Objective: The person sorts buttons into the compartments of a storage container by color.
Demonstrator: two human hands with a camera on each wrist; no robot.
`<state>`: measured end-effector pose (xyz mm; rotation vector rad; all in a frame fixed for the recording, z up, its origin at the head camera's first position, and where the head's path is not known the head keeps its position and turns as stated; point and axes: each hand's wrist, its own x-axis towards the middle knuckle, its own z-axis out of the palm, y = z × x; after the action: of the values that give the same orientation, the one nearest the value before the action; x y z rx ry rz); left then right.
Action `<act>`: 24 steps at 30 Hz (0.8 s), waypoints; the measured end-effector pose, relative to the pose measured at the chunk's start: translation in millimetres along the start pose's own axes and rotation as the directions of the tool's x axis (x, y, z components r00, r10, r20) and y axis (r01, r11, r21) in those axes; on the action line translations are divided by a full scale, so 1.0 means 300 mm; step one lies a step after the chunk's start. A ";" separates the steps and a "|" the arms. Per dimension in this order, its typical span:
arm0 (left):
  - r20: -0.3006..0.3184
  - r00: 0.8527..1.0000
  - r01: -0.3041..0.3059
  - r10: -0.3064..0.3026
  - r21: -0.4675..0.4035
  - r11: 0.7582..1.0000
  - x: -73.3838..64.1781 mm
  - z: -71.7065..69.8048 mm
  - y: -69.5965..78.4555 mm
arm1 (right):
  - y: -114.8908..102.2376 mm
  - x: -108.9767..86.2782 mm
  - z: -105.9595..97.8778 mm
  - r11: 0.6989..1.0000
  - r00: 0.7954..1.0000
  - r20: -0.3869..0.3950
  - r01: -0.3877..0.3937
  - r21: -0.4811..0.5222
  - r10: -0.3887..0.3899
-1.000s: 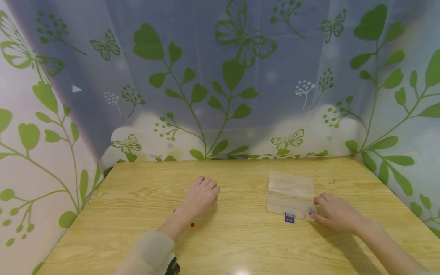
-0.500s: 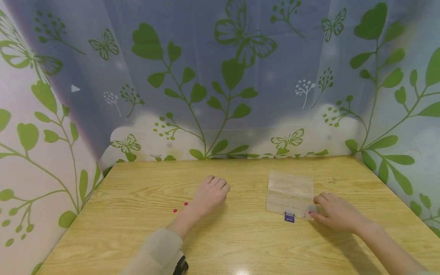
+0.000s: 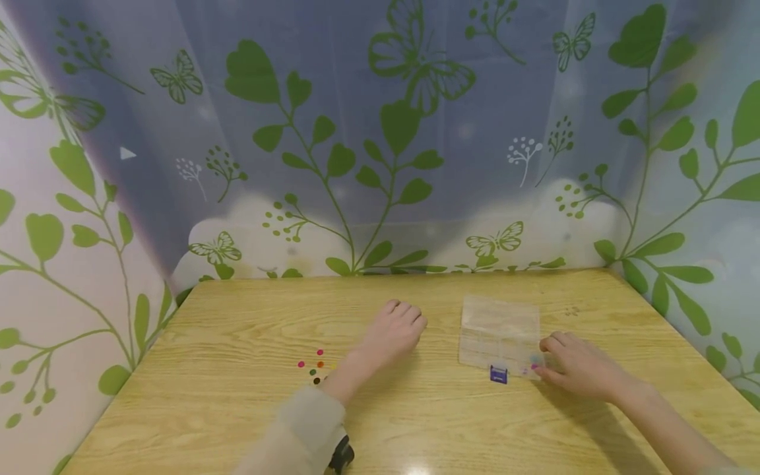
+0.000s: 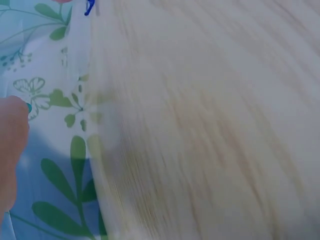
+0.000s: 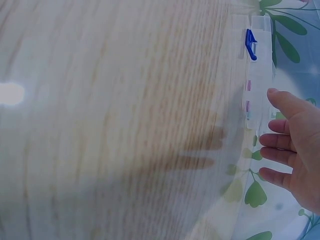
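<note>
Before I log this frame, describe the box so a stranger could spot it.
On the wooden table, find the right hand. The box lies just left of it: clear, rectangular, set apart from the small coloured pieces by its blue latch.

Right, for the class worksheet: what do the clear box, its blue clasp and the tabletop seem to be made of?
Clear box: probably smooth plastic, since its thin walls are see-through.
Blue clasp: likely opaque plastic, judging by its even, solid colour.
Tabletop: wood or wood-look laminate, which the pictures leave open; it has streaky grain, and a bright reflection suggests a glossy coating.
</note>
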<state>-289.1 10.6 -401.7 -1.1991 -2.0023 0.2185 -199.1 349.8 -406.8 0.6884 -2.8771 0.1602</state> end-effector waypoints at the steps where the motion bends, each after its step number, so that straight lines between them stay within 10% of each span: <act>1: 0.002 1.000 0.001 -0.001 -0.005 1.000 0.008 0.000 0.005 | 0.000 0.000 0.001 1.000 1.000 -0.004 0.003 -0.002 -0.004; 24: 0.174 0.985 0.015 -0.009 -0.032 0.999 0.151 0.005 0.099 | -0.008 0.002 -0.008 1.000 1.000 0.013 -0.004 0.006 0.004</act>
<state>-281.5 63.6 -393.5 -1.2245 -2.1713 0.2941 -198.1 347.8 -404.1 0.6878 -2.8920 0.1659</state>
